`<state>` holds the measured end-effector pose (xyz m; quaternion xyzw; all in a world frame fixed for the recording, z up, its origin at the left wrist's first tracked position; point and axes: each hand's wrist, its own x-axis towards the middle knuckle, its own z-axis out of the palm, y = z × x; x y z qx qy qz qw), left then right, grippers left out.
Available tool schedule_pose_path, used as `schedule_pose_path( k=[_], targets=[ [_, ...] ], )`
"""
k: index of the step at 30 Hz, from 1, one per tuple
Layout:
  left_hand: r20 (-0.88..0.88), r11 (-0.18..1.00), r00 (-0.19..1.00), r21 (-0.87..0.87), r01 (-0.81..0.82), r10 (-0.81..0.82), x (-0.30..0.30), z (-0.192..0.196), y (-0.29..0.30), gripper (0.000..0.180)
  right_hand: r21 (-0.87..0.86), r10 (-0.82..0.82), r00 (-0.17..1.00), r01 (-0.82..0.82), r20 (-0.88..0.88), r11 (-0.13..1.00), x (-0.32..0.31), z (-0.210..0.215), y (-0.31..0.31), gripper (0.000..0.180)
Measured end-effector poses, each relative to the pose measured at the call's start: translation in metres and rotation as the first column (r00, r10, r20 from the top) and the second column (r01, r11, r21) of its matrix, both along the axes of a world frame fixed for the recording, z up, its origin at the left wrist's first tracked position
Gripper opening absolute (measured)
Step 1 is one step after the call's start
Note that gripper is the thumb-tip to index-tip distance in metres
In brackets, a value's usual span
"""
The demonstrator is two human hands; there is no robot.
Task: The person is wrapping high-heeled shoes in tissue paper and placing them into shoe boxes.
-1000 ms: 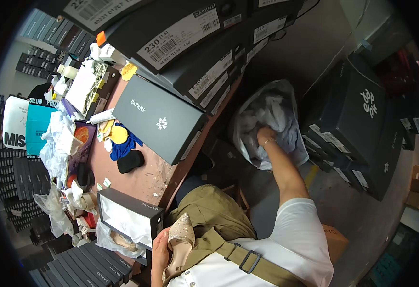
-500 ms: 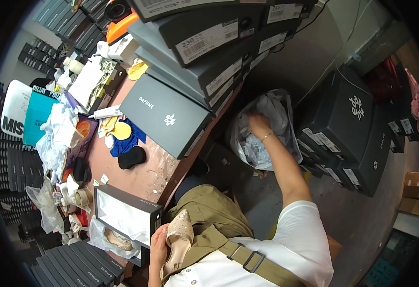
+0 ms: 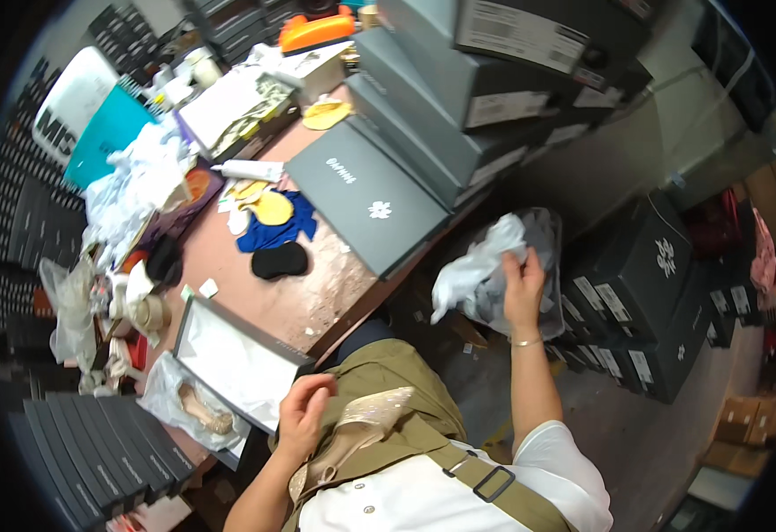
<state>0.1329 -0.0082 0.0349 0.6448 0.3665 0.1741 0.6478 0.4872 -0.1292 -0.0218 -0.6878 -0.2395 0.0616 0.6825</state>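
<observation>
Over a bin lined with a clear plastic bag (image 3: pixel 552 232), my right hand (image 3: pixel 523 288) pinches a wad of crumpled white tissue paper (image 3: pixel 477 270). A glittery beige pointed flat shoe (image 3: pixel 372 414) lies on my lap against the olive apron. Just left of it, my left hand (image 3: pixel 304 417) is raised with loosely bent fingers and nothing in it. Beyond that hand an open shoebox (image 3: pixel 237 368) with white lining sits at the table edge. A second glittery shoe (image 3: pixel 202 410) rests in clear plastic wrap beside the box.
On the pink table (image 3: pixel 219 266) are a closed grey shoebox (image 3: pixel 366 199), a blue cloth (image 3: pixel 282 226), a black pad (image 3: pixel 279 261) and a white tube (image 3: pixel 250 170). Tall shoebox stacks (image 3: pixel 494 97) rise at the back. More dark boxes (image 3: pixel 627 266) stand right of the bin.
My right hand has come up out of the bin with tissue paper. My left hand has let go of the shoe, which now lies on my lap. The view has shifted.
</observation>
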Motion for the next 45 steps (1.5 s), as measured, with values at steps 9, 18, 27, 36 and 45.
schedule_pose_path(
  k=[9, 18, 27, 36, 45],
  targets=[
    [-0.144, 0.997, 0.987, -0.03, 0.066, -0.069, 0.001, -0.001, 0.016, 0.049, -0.198, 0.849, 0.462, -0.834, 0.258, 0.514, -0.149, 0.056, 0.117, 0.025],
    [0.035, 0.973, 0.973, -0.009, -0.229, 0.229, -0.011, -0.018, 0.003, 0.03, -0.264, 0.903, 0.424, -0.864, 0.073, 0.428, -0.175, 0.059, 0.134, 0.025],
    [0.266, 0.744, 0.716, -0.433, -0.509, 0.645, -0.024, -0.026, 0.007, 0.021, 0.098, 0.537, 0.661, -0.579, -0.525, 0.809, -0.112, -0.003, 0.099, 0.036],
    [0.366, 0.748, 0.659, -0.428, -0.508, 0.657, -0.025, -0.022, 0.012, 0.028, 0.395, -0.027, 0.877, 0.244, -0.48, 0.886, 0.07, 0.005, -0.062, 0.051],
    [0.298, 0.615, 0.538, -0.375, -0.693, 0.788, -0.038, -0.022, 0.006, 0.037, -0.183, -0.329, 0.54, 0.689, 0.775, 0.701, 0.144, -0.002, -0.09, 0.026]
  ],
)
